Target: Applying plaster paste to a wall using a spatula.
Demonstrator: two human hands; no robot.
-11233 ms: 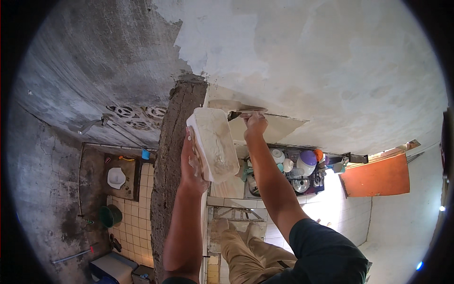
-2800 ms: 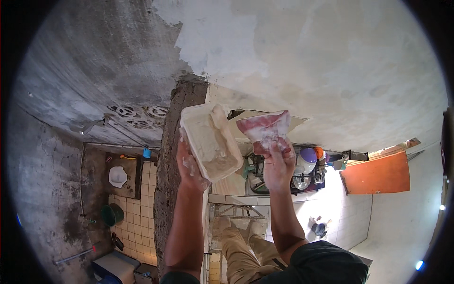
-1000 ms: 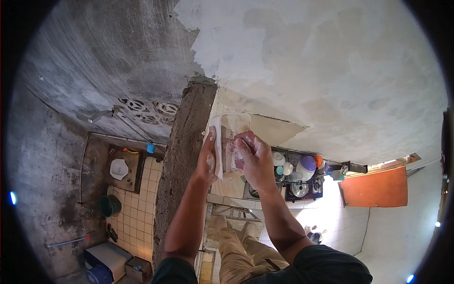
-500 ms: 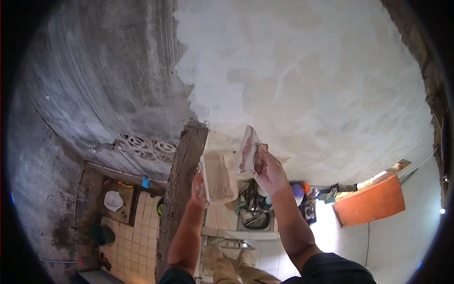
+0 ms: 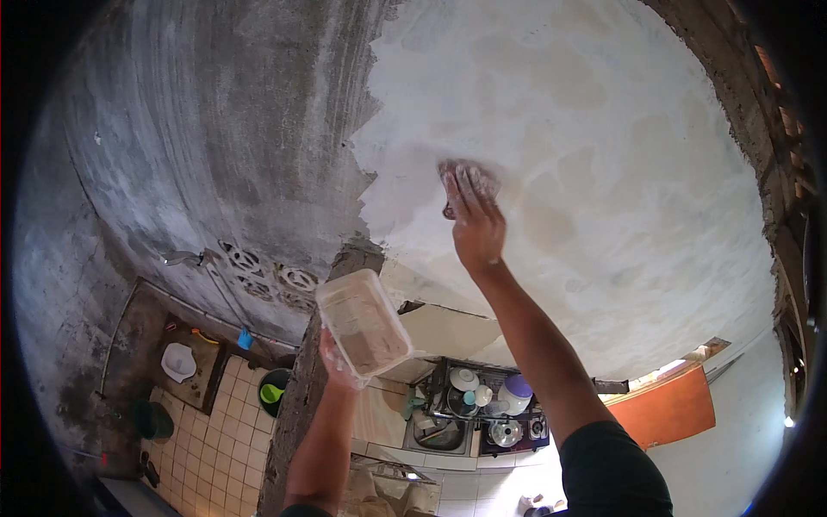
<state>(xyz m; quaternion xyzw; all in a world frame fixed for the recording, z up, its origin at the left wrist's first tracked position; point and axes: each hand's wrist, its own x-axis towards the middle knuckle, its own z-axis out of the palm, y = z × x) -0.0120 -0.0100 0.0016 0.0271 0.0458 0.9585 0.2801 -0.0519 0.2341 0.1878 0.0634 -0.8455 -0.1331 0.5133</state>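
My left hand (image 5: 338,360) grips a rectangular plastic tub (image 5: 379,303) from its lower left side; a pale, pasty residue coats its inside. My right hand (image 5: 475,222) is raised against the white-smeared wall (image 5: 586,129). Under its fingers is a thin reddish-brown sheet (image 5: 448,170), streaked with white and pressed to the wall; its exact kind I cannot make out. White smears cover the right fingers. Left of the hands the coating stops in a jagged edge beside bare grey cement (image 5: 258,112).
A rough wall end (image 5: 297,396) runs down between two rooms. Below right are a sink (image 5: 441,438), a stove with pots (image 5: 506,431) and an orange panel (image 5: 663,409). Below left are a squat toilet (image 5: 178,362), a dark green bucket (image 5: 153,420) and floor tiles (image 5: 220,431).
My right hand has gone up from beside the tub and now presses the sheet on the wall. The tub has shifted left and tilted. The view has moved too.
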